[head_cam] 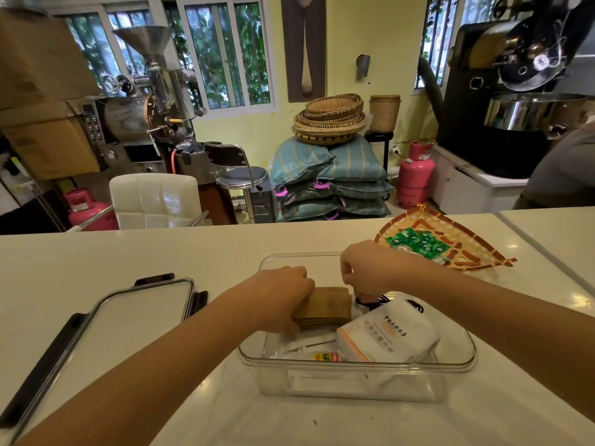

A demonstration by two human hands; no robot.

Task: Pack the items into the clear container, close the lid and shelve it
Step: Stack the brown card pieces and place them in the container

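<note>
Container (354,365), clear plastic, lidless, sits on the white counter (128,252) at centre of the head view; all positions below are taken from it. Left hand (283,294) is inside it, at its left half, fingers curled down around a stack of brown paper pieces (325,305), gripping the stack's left end. Right hand (367,268) is over its far part, fingertips pinched together on something dark just beyond the stack; a black cord (383,300) lies there, but whether the pinch is on that cord cannot be told. Inside its right half, a white tissue pack (386,333) with printed characters leans tilted, touching the brown stack. On its floor at the near side lie flat white sachets (309,344), one with a yellow and red label. Lid (128,317), clear with black clips, lies flat on the counter to its left, apart from it. Woven tray (476,249) holding green packets (418,243) sits beyond its far right corner.
</note>
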